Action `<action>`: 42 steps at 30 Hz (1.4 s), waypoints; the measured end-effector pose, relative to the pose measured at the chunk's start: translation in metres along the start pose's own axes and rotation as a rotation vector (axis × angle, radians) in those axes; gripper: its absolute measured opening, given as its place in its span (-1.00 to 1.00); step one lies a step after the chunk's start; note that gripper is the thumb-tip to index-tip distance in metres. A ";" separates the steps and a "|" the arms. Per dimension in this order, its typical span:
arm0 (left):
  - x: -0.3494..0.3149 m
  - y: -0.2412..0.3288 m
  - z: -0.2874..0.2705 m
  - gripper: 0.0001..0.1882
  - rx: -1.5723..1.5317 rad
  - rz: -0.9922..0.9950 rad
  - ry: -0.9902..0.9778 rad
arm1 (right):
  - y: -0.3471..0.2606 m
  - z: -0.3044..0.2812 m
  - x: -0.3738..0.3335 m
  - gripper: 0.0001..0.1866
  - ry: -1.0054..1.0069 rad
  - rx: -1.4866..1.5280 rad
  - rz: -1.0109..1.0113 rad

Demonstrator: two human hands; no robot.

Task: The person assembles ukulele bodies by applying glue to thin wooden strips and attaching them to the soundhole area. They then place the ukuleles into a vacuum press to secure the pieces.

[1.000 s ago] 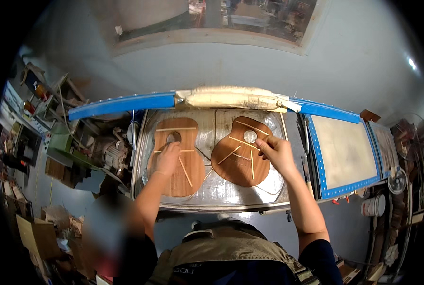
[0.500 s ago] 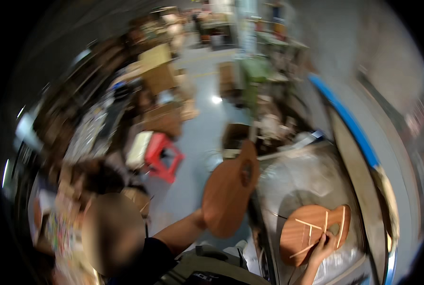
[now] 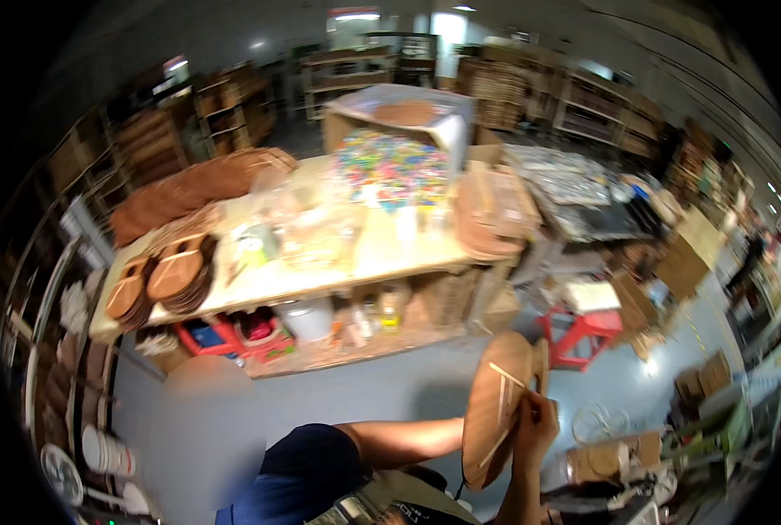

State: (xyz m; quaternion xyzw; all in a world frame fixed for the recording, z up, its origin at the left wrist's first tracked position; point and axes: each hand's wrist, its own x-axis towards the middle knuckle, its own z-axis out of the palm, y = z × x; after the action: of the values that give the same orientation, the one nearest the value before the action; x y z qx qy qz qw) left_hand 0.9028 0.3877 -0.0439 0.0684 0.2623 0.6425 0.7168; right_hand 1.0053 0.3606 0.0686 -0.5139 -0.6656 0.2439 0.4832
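Observation:
A brown wooden guitar-shaped plate [image 3: 485, 424] with a sound hole and pale thin strips of wood on its face stands almost on edge in front of me. My right hand [image 3: 537, 424] grips it near the sound hole, fingers bent over its edge. My left forearm reaches across from the left and ends behind the plate. The plate hides my left hand, so its fingers do not show. Whether a second plate lies behind the first I cannot tell.
Ahead is a long pale workbench [image 3: 307, 287] with stacked guitar-shaped plates [image 3: 181, 276], a fanned row of brown boards [image 3: 202, 188] and a heap of small coloured pieces [image 3: 390, 166]. A red stool [image 3: 583, 337] stands at its right, near cardboard boxes [image 3: 692, 249]. A white bucket [image 3: 307, 319] sits below.
My view has swung left from the grey work surface to the long bench. The plate with strips, earlier on that surface under my right hand, is now raised in front of me.

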 end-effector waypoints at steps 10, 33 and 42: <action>-0.246 0.385 -0.159 -0.80 0.263 1.273 0.828 | -0.279 0.268 -0.087 -0.22 -1.276 0.188 -0.480; -0.439 0.613 -0.366 -0.70 0.577 1.192 1.544 | -0.359 0.982 0.262 -0.62 -0.427 0.009 -0.226; -0.482 0.601 -0.395 -0.67 0.423 0.958 1.854 | -0.365 1.144 0.243 -0.61 -0.679 -0.376 -0.401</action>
State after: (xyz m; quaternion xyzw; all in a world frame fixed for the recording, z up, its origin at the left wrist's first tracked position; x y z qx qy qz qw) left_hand 0.1694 -0.0689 0.0195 -0.2285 0.7576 0.6001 -0.1172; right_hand -0.1816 0.6526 -0.0099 -0.3441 -0.9062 0.1747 0.1730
